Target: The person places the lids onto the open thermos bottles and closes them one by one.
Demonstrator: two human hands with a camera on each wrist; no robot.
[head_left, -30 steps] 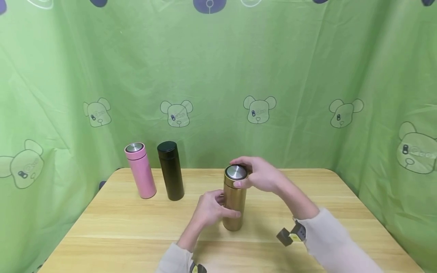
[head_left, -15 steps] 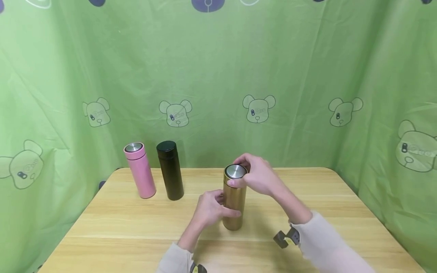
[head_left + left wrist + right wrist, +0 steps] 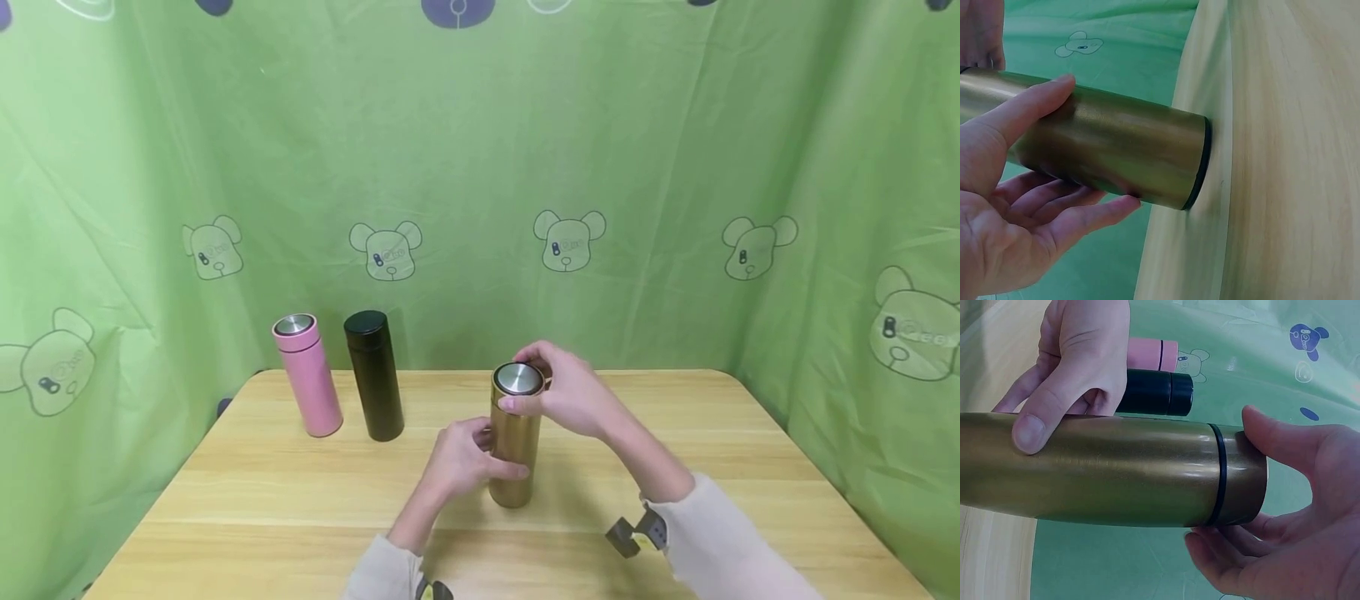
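A gold thermos bottle stands upright on the wooden table, its lid topped with a silver disc. My left hand grips the lower body from the left, thumb across the front and the other fingers mostly hidden behind. On the right side my right hand holds the lid between thumb and fingers. A dark ring marks the seam between lid and body in the right wrist view. In the left wrist view the gold bottle shows a black base rim close against the tabletop.
Left of the gold bottle stand a black thermos bottle and a pink thermos bottle, both upright with lids on. The wooden table ends at the back against a green curtain printed with bear heads.
My right hand has turned around the lid, its thumb shifting left across the lid's front. The left hand and the bottle have stayed in place.
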